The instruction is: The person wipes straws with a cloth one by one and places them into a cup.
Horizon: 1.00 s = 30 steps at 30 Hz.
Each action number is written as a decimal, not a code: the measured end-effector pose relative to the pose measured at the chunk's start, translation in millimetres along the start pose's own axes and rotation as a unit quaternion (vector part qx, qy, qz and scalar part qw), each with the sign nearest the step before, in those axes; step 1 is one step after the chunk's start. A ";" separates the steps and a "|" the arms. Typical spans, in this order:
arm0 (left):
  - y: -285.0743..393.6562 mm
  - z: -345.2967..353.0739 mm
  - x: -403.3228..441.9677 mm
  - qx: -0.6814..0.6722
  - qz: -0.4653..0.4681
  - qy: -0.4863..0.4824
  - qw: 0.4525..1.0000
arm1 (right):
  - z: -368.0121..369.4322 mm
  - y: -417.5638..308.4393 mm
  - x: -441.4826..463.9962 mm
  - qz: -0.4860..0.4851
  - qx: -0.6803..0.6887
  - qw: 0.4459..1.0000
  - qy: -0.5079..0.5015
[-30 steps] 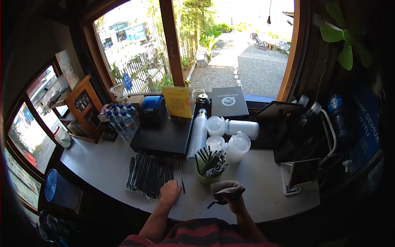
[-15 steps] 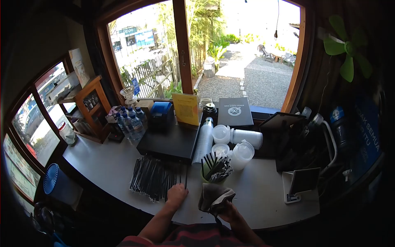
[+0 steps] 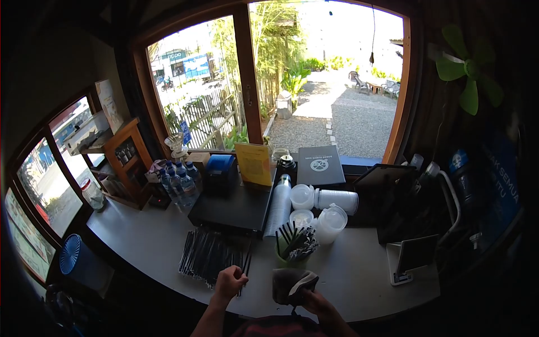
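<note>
My left hand (image 3: pixel 231 282) is closed at the right edge of a pile of dark wrapped straws (image 3: pixel 208 256); whatever its fingers hold, if anything, is too small to make out. A few loose straws (image 3: pixel 246 267) lie just beside it. With my right hand (image 3: pixel 315 302) I grip a dark grey cloth pouch (image 3: pixel 292 285), whose opening gapes toward the right. Just beyond the pouch stands a green cup (image 3: pixel 292 259) filled with black straws, some of them in wrappers.
Behind the green cup are stacked clear cups (image 3: pixel 279 210) and tubs of lids (image 3: pixel 331 223). A black box (image 3: pixel 230 212) stands behind the straw pile, with water bottles (image 3: pixel 182 185) to its left. A tablet on a stand (image 3: pixel 415 255) is at the right.
The pouch has moved left and turned in my right hand. My left hand has shifted slightly left and lifted from the counter edge of the straws. The camera view has tilted.
</note>
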<state>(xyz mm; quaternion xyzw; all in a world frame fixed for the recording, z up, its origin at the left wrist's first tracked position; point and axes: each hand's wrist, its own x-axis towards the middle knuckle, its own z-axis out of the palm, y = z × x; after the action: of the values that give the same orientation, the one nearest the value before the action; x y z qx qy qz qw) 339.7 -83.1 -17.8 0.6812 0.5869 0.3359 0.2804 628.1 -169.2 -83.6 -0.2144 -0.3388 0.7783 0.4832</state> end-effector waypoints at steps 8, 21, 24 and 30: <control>31.1 24.2 -42.9 -0.148 0.245 0.003 0.958 | 59.8 -13.1 31.3 -0.048 -0.090 0.994 0.039; 54.9 63.8 -47.0 -0.216 0.215 -0.128 0.944 | 125.4 -100.4 25.6 -0.136 -0.175 0.958 0.183; 70.7 66.0 -43.0 -0.225 0.189 -0.157 0.943 | 128.6 -99.0 20.6 -0.117 -0.169 0.959 0.197; 83.0 70.7 -43.3 -0.231 0.183 -0.242 0.925 | 87.9 -135.6 8.0 -0.239 -0.144 0.939 0.202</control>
<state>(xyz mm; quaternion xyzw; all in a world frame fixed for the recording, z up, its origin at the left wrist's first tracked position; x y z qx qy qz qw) 442.3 -137.8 -2.6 0.7535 0.2727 0.3328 0.4971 648.8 -149.1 75.6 -0.3474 -0.3835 0.5232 0.6772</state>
